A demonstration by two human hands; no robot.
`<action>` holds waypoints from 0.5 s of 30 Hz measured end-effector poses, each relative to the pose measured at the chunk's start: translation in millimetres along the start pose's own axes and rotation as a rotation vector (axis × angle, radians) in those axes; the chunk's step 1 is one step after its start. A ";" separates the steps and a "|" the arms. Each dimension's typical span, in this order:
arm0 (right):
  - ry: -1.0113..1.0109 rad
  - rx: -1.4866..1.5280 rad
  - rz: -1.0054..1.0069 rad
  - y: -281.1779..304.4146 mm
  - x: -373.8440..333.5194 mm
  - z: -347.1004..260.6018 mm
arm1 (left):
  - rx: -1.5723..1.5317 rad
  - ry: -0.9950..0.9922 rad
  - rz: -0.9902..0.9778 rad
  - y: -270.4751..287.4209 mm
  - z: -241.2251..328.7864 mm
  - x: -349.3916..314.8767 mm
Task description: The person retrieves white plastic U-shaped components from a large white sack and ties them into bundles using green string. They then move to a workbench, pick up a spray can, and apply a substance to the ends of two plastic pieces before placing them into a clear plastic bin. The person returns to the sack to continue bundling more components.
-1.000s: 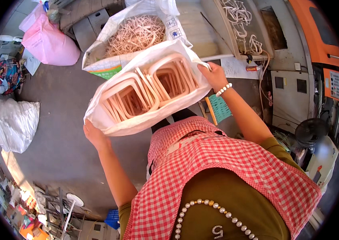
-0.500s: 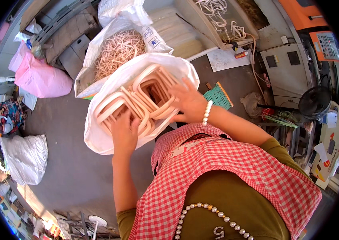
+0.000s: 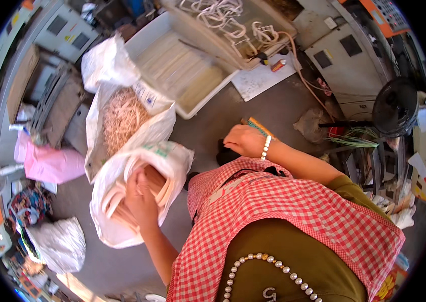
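Observation:
A white woven sack stands left of my lap, its mouth partly fallen in on the far right side. Inside lie several pale pink rounded frame-shaped pieces. My left hand reaches into the sack mouth and rests on these pieces, its fingers extended. Away from the sack, my right hand hovers above my knees with its fingers curled inward. Whatever those fingers may hold is hidden. Behind it shows the edge of a small woven stool.
Another sack holds pink shredded strips. Beyond it stand a grey tub and a tray with tangled white pieces. A pink sack and a silver sack lie left. A black fan stands right.
My right hand has left the frame-shaped pieces and sack rim, and its fingers have curled. The sack's far right side has folded inward. My left hand stays in the sack. The view has shifted.

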State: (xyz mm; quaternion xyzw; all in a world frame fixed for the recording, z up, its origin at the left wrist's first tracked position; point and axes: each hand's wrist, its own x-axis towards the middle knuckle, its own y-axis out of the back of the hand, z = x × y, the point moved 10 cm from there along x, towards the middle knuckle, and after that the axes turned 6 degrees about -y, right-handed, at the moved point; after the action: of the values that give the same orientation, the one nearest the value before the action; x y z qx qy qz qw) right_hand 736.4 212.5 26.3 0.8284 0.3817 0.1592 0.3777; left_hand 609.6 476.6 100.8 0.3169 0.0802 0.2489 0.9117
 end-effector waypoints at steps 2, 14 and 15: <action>-0.177 -0.121 -0.038 11.4 -29.7 68.6 | -0.022 -0.066 -0.108 -59.6 39.4 18.1; -0.921 0.020 0.012 14.8 -131.1 274.0 | -0.124 -0.383 -0.545 -257.3 114.2 115.1; -0.897 0.036 0.011 12.9 -124.7 280.3 | -0.167 -0.326 -0.575 -270.1 105.1 128.4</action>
State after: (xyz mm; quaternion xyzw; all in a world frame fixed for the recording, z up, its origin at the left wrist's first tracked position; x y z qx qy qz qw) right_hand 815.8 -28.1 -147.1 0.8240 0.1786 -0.2201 0.4906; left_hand 861.3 302.4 18.0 0.2414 -0.0011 -0.0667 0.9681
